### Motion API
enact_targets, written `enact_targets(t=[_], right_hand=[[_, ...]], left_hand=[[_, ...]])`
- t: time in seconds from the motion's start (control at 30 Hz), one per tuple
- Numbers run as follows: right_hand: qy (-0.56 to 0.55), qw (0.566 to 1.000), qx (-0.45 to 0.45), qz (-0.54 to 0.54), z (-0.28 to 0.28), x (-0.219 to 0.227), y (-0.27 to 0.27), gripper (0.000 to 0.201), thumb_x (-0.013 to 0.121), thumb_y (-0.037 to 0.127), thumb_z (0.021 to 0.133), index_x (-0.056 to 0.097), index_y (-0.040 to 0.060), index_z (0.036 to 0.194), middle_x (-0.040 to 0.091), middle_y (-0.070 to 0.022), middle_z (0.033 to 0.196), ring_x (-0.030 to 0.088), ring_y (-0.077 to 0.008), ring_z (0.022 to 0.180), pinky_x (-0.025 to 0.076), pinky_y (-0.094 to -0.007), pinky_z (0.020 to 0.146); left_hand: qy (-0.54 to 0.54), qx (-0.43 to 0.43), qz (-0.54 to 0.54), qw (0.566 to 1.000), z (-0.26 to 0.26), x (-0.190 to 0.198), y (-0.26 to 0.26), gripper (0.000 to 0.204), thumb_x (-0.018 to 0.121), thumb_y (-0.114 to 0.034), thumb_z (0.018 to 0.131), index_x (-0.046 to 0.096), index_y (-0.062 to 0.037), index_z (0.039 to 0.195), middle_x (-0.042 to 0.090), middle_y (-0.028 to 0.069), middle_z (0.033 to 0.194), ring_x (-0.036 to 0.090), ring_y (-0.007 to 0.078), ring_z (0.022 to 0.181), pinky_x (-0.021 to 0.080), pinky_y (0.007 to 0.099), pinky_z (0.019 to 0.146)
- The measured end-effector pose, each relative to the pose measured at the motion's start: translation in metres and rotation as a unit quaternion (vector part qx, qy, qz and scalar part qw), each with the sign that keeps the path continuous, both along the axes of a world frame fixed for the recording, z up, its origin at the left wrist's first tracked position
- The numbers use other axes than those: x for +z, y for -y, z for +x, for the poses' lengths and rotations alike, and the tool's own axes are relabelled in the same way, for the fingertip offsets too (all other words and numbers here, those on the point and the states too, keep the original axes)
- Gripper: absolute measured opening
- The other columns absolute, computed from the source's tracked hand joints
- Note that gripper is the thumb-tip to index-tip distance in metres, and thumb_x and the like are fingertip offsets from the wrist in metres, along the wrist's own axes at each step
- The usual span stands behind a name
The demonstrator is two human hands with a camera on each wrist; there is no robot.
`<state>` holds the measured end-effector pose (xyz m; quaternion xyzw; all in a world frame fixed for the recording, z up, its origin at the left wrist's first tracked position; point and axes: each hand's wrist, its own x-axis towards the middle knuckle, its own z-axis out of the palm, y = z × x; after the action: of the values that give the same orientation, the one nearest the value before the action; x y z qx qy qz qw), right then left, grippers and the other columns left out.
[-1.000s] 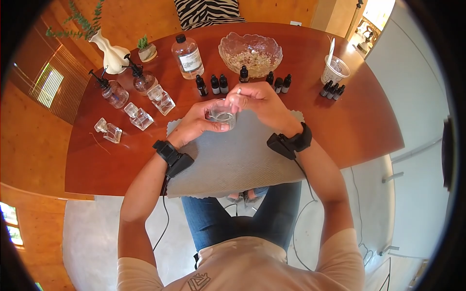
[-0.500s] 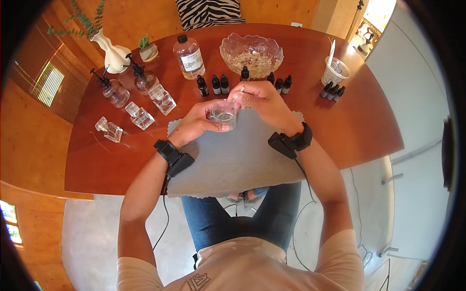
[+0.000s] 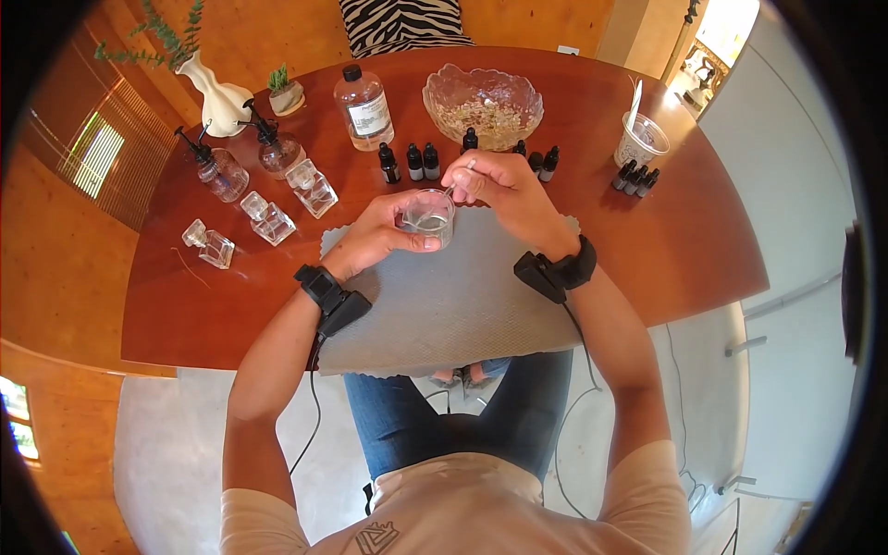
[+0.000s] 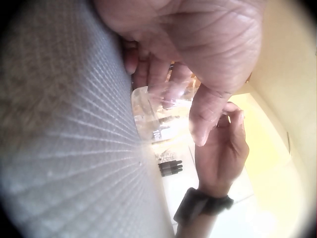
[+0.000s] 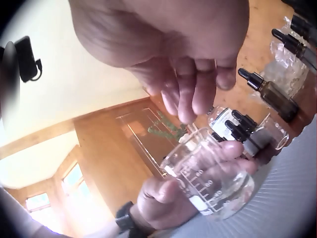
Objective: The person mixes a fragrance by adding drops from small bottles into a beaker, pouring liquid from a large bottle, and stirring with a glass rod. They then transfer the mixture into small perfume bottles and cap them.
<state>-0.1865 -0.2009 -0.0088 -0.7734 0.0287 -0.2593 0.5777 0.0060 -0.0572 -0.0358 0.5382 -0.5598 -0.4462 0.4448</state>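
My left hand [image 3: 377,231] grips a small clear glass beaker [image 3: 435,224] above the grey mat [image 3: 435,305], thumb on the near side and fingers behind. A little clear liquid lies in the bottom. In the right wrist view the beaker [image 5: 210,176] tilts and shows white graduation marks. Over its rim, my right hand [image 3: 495,185] pinches a thin clear stirring rod [image 3: 450,191] that slants down into the beaker. The right palm hides most of the rod in the right wrist view.
Small black-capped dropper bottles [image 3: 415,163] line the area behind the hands. Square glass perfume bottles [image 3: 273,225] and pump bottles [image 3: 222,176] stand left. A large labelled bottle [image 3: 368,116], a glass bowl [image 3: 481,129] and a plastic cup [image 3: 643,139] stand farther back.
The right hand has shifted slightly, and the rod's slant has changed, leaning more toward the right of the beaker's rim. The left hand holds the beaker in nearly the same place.
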Motion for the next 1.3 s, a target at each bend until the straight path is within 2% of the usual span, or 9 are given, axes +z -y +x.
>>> enact_targets(t=[0.13, 0.23, 0.33, 0.63, 0.83, 0.93, 1.13, 1.23, 1.3], right_hand=[[-0.016, 0.998, 0.049, -0.037, -0.003, 0.003, 0.006, 0.021, 0.057, 0.014, 0.102, 0.067, -0.0040, 0.098, 0.066, -0.0056, 0.083, 0.061, -0.0116, 0.078, 0.050, -0.0273, 0.073], [-0.005, 0.999, -0.040, 0.021, -0.002, 0.003, -0.001, 0.021, 0.057, 0.014, 0.102, 0.067, -0.0042, 0.098, 0.065, -0.0057, 0.080, 0.061, -0.0115, 0.077, 0.050, -0.0274, 0.072], [-0.001, 0.999, 0.031, -0.027, -0.001, 0.002, 0.003, 0.021, 0.057, 0.013, 0.102, 0.067, -0.0045, 0.097, 0.065, -0.0059, 0.081, 0.061, -0.0114, 0.077, 0.050, -0.0275, 0.072], [-0.016, 0.998, 0.060, -0.025, -0.003, 0.007, -0.001, 0.022, 0.058, 0.014, 0.102, 0.067, -0.0040, 0.094, 0.064, -0.0052, 0.082, 0.061, -0.0117, 0.078, 0.049, -0.0279, 0.071], [0.030, 0.999, -0.025, -0.028, 0.003, -0.001, -0.006, 0.021, 0.058, 0.015, 0.103, 0.066, -0.0034, 0.097, 0.064, -0.0043, 0.085, 0.060, -0.0108, 0.079, 0.049, -0.0271, 0.072], [-0.002, 0.998, 0.054, -0.022, 0.002, -0.001, -0.004, 0.021, 0.058, 0.015, 0.103, 0.066, -0.0030, 0.098, 0.063, -0.0039, 0.084, 0.059, -0.0104, 0.078, 0.049, -0.0268, 0.072], [0.036, 0.998, -0.051, -0.029, 0.003, -0.005, -0.004, 0.021, 0.059, 0.016, 0.102, 0.066, -0.0036, 0.096, 0.062, -0.0036, 0.081, 0.057, -0.0105, 0.076, 0.049, -0.0266, 0.070], [0.005, 0.998, 0.037, -0.043, 0.003, -0.002, -0.002, 0.020, 0.060, 0.014, 0.102, 0.066, -0.0043, 0.096, 0.064, -0.0041, 0.082, 0.058, -0.0107, 0.076, 0.049, -0.0267, 0.069], [0.030, 0.998, -0.008, -0.052, 0.005, -0.003, -0.003, 0.020, 0.060, 0.014, 0.102, 0.067, -0.0043, 0.097, 0.064, -0.0045, 0.082, 0.058, -0.0109, 0.076, 0.049, -0.0271, 0.070]], left_hand=[[0.003, 0.000, -0.004, 1.000, 0.000, 0.000, 0.001, 0.064, 0.083, -0.013, 0.079, 0.059, 0.0002, 0.137, 0.067, 0.0080, 0.128, 0.058, 0.0184, 0.123, 0.042, 0.0340, 0.108], [0.002, -0.007, -0.005, 1.000, 0.000, 0.001, 0.001, 0.064, 0.084, -0.013, 0.079, 0.059, 0.0001, 0.137, 0.067, 0.0076, 0.128, 0.058, 0.0181, 0.123, 0.042, 0.0340, 0.108], [0.002, -0.003, -0.005, 1.000, -0.001, 0.001, 0.000, 0.064, 0.084, -0.013, 0.079, 0.059, 0.0002, 0.136, 0.067, 0.0074, 0.128, 0.059, 0.0175, 0.121, 0.042, 0.0337, 0.108], [0.003, 0.006, 0.000, 1.000, -0.001, 0.002, 0.000, 0.065, 0.085, -0.014, 0.078, 0.059, 0.0004, 0.136, 0.067, 0.0073, 0.127, 0.059, 0.0165, 0.120, 0.042, 0.0327, 0.107], [-0.004, 0.001, -0.003, 1.000, -0.002, 0.002, 0.000, 0.063, 0.084, -0.013, 0.079, 0.060, 0.0002, 0.135, 0.067, 0.0064, 0.126, 0.059, 0.0164, 0.120, 0.042, 0.0322, 0.107], [0.003, -0.004, -0.002, 1.000, 0.001, -0.001, 0.001, 0.060, 0.084, -0.012, 0.079, 0.061, -0.0004, 0.134, 0.067, 0.0055, 0.125, 0.058, 0.0157, 0.119, 0.042, 0.0320, 0.106], [-0.009, -0.003, -0.016, 1.000, -0.001, 0.000, 0.000, 0.057, 0.083, -0.012, 0.080, 0.062, -0.0014, 0.132, 0.067, 0.0035, 0.123, 0.059, 0.0144, 0.116, 0.043, 0.0313, 0.104], [-0.010, -0.004, -0.014, 1.000, -0.001, -0.001, 0.001, 0.058, 0.083, -0.011, 0.079, 0.062, -0.0012, 0.133, 0.067, 0.0038, 0.123, 0.059, 0.0144, 0.116, 0.043, 0.0313, 0.104], [-0.010, -0.007, -0.013, 1.000, 0.001, -0.003, 0.001, 0.060, 0.084, -0.010, 0.080, 0.061, -0.0016, 0.135, 0.067, 0.0045, 0.125, 0.060, 0.0149, 0.117, 0.044, 0.0320, 0.104]])
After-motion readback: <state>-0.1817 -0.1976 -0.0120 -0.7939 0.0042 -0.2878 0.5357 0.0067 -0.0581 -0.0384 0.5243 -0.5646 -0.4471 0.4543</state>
